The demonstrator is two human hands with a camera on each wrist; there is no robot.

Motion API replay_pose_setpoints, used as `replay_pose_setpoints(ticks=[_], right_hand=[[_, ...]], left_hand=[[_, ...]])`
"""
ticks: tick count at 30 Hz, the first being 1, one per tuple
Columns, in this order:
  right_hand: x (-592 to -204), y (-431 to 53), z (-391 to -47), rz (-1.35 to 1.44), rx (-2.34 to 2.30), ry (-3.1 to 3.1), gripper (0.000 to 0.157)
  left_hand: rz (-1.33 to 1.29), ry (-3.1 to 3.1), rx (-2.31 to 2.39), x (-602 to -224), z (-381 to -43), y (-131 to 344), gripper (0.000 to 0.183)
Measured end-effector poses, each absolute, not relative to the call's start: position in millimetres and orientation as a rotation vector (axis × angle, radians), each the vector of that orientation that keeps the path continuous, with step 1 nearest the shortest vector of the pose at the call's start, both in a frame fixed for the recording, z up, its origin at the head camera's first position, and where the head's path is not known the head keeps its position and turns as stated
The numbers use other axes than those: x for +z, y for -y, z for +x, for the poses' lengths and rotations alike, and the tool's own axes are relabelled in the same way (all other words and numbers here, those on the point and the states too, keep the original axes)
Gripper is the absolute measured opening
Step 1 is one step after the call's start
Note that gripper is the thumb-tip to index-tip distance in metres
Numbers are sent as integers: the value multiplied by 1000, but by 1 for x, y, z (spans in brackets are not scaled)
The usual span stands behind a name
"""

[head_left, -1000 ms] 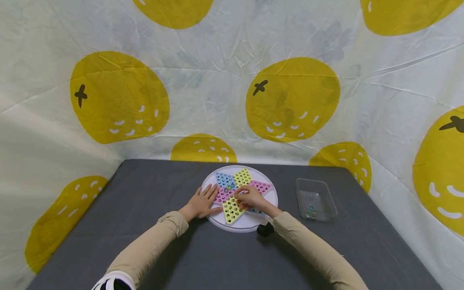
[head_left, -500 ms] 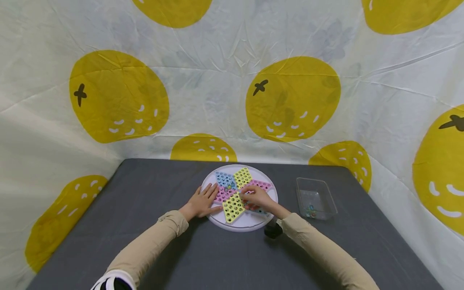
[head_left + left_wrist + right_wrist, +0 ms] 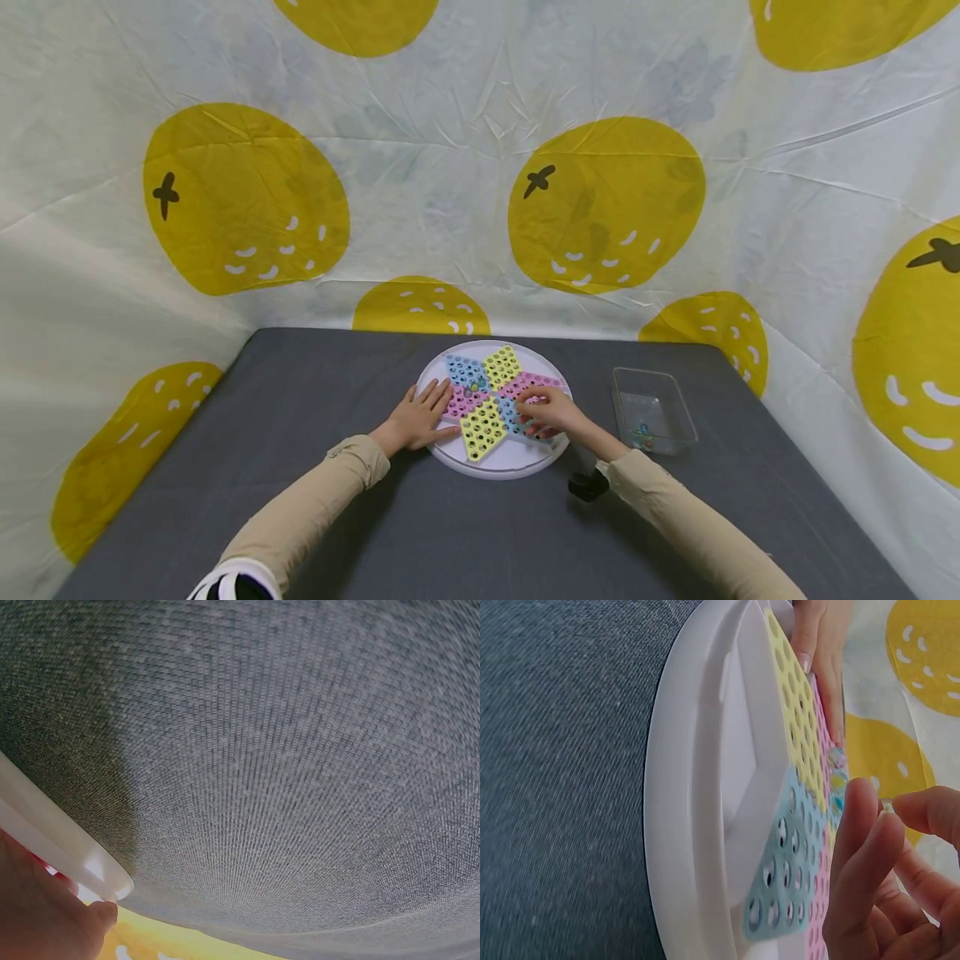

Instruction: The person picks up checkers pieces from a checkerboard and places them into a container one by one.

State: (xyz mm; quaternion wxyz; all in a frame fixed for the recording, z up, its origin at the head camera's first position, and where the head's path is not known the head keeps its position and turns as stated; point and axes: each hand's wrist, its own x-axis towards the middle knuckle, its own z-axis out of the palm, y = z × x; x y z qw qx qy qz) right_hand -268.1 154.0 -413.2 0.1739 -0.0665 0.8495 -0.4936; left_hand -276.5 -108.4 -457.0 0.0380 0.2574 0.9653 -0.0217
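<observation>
A round white Chinese checkers board (image 3: 497,474) lies on the table, its star of perforated points in yellow, pink and blue. Several glass marbles (image 3: 475,386) sit near the star's centre, also visible past the blue section in the right wrist view. My left hand (image 3: 415,421) rests on the board's left edge with fingers spread and straight. Above the blue section at the right, my right hand (image 3: 553,413) pinches a small clear marble (image 3: 886,804) between thumb and fingertip; most of it is hidden. In the left wrist view, part of the left hand (image 3: 45,911) touches the board's rim.
To the right of the board stands a clear plastic box (image 3: 647,402) with several marbles (image 3: 642,434) in its near end. A dark grey cloth (image 3: 465,542) covers the table. Behind it hangs a white curtain (image 3: 427,192) with yellow fruit prints.
My right hand has moved right from the star's centre to above the blue section, uncovering the middle of the board. The left hand has stayed in place.
</observation>
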Motion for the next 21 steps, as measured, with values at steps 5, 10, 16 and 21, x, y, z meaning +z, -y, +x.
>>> replay_pose_setpoints(ticks=[5,10,16,21], right_hand=[[-410,-165,-267,-177,-1363,-2443,29],[-406,-178,-266,-206,-1369,-2434,32],[-403,-194,-263,-190,-1391,-2444,31],[-400,-206,-260,-197,-1406,-2457,31]], left_hand=[[783,-2960,-69,-457,-277,108,79],[766,-2958,-83,-459,-278,108,80],[759,-2955,-83,-459,-278,108,80],[769,-2951,-73,-458,-277,108,80]])
